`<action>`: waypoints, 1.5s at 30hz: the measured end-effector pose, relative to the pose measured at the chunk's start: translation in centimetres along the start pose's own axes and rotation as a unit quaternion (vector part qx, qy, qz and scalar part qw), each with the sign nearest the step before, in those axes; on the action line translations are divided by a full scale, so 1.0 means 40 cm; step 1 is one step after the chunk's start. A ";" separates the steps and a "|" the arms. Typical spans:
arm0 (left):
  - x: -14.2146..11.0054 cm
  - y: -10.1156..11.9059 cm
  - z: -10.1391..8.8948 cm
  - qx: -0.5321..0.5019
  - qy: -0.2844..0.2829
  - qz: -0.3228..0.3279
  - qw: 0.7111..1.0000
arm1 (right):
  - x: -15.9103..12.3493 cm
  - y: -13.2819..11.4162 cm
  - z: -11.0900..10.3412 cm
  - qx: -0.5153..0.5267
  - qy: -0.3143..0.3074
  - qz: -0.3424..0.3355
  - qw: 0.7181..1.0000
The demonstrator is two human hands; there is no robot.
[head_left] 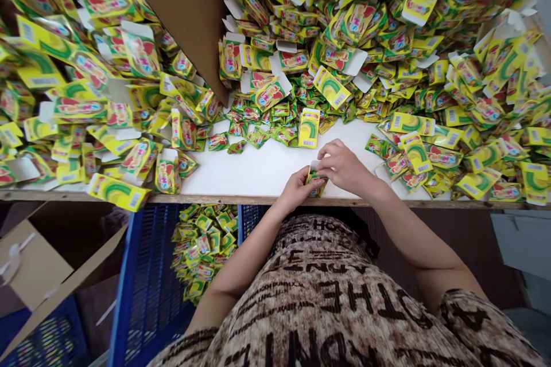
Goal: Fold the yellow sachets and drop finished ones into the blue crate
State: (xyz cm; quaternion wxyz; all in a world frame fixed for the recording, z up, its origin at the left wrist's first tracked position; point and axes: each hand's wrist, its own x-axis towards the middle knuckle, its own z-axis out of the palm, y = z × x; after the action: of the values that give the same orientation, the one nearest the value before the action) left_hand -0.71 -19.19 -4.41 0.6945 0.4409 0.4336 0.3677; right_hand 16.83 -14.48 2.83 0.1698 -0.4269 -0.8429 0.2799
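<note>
Just above the table's front edge, my left hand (296, 190) is closed around a small yellow-green carton (317, 184) with a white flap at its top. From the right, my right hand (345, 168) bends its fingers over that carton's top end; its fingertips are closed there, and whatever they pinch is hidden. Behind both hands stands another yellow carton (309, 128) with a barcode towards me. Small green packets (258, 136) lie along the foot of the big pile, left of that carton.
Heaps of yellow-green cartons (415, 152) cover the white tabletop (241, 170) left, right and behind. A brown cardboard divider (185, 11) parts the heaps. Below the edge, a blue crate (146, 275) stands beside many small packets (206, 241). An open cardboard box (41, 264) is at lower left.
</note>
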 end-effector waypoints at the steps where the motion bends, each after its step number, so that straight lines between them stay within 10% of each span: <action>1: 0.000 -0.001 -0.002 0.010 0.006 0.003 1.000 | -0.002 0.005 0.010 0.007 -0.025 -0.001 1.000; 4: -0.001 -0.001 -0.006 0.010 0.020 0.003 1.000 | -0.021 0.021 0.030 0.066 -0.078 0.004 0.995; 7: -0.005 0.004 -0.009 -0.028 0.014 0.000 1.000 | -0.052 0.035 0.042 0.174 0.013 0.055 0.983; 11: -0.009 0.019 -0.015 -0.119 0.006 -0.037 0.992 | -0.083 0.035 0.084 0.418 0.160 0.203 0.871; 15: -0.004 0.041 -0.025 -0.144 0.010 -0.100 0.984 | -0.076 0.014 0.129 0.520 0.119 0.273 0.801; 25: 0.013 0.023 -0.019 -0.010 0.176 0.054 0.983 | -0.044 0.017 0.136 0.478 0.190 0.261 0.817; 37: 0.030 0.020 -0.029 0.045 0.117 0.092 0.988 | -0.051 0.031 0.158 0.489 0.211 0.259 0.806; 45: 0.020 0.029 -0.036 0.125 0.094 0.142 0.977 | -0.078 0.045 0.172 0.411 0.237 0.201 0.857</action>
State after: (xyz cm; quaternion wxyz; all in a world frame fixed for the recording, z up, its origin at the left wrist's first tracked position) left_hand -1.92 -17.63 -3.89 0.5306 0.5450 0.4723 0.4455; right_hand 16.16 -18.42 -3.83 0.4645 -0.5324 -0.4811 0.5190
